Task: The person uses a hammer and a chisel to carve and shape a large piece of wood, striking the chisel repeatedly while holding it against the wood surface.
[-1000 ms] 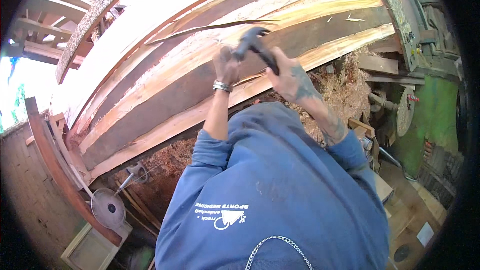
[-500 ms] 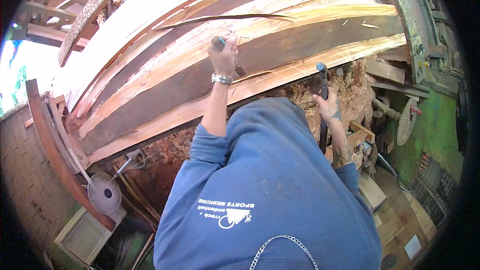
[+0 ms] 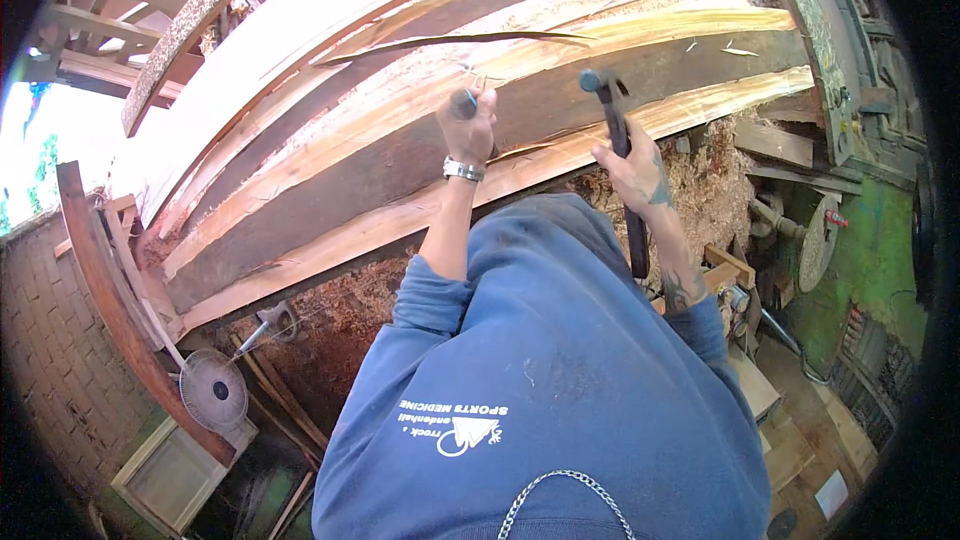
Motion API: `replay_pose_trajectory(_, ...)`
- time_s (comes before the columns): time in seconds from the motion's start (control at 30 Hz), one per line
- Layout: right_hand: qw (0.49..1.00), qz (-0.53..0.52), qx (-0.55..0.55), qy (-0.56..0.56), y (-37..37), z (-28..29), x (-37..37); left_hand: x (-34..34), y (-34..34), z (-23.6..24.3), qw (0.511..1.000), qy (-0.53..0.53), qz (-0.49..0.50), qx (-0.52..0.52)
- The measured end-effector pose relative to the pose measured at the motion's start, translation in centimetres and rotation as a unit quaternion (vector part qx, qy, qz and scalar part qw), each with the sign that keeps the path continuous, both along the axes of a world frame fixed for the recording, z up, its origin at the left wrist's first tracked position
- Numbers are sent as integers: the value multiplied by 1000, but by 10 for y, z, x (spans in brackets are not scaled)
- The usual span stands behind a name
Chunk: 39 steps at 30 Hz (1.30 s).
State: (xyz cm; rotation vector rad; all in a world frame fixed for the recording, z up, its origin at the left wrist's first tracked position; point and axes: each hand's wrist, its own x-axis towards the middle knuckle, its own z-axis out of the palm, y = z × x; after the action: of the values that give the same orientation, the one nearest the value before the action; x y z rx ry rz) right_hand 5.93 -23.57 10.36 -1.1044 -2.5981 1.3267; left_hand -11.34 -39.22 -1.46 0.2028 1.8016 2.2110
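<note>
My left hand [image 3: 468,130], with a steel watch at the wrist, grips the dark handle of a tool [image 3: 462,103], probably a chisel; its lower end is mostly hidden behind the hand, over the long boards [image 3: 700,80] with rough, bark-like edges. Just to the right, my right hand [image 3: 633,168] holds a black hammer [image 3: 610,90] by its handle, head upward and apart from the other tool. Thin slivers and pale shavings lie on the wood, and a long dark splinter [image 3: 450,38] lies above my hands.
An upright rail [image 3: 800,35] bounds the boards at the right. A round fan [image 3: 215,390], a curved reddish beam [image 3: 125,300] and a framed panel [image 3: 172,475] stand at lower left. Green machinery [image 3: 870,260] with a pale disc and scrap wood is at right; stacked lumber [image 3: 120,30] is at upper left.
The hammer was over my left hand a second ago, swung down to the right, and now is raised again, closer to my left hand. My left hand has shifted slightly right and down.
</note>
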Motion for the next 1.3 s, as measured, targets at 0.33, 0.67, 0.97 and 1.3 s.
replay_pose_trajectory(0.33, 931, 115, 179, 297, -30, 43, -88, 7, 8, 0, 991, 69, -51, -104)
replay_pose_trajectory(0.67, 995, 92, 33, 17, -21, 26, -42, -59, -48, -1, 939, -255, 78, 217)
replay_pose_trajectory(0.97, 998, 30, 10, -49, -5, -29, 20, -42, -64, 3, 991, -95, -11, 89)
replay_pose_trajectory(1.3, 998, 57, 7, 7, -23, -6, -9, -23, -52, 3, 996, -74, -35, 46)
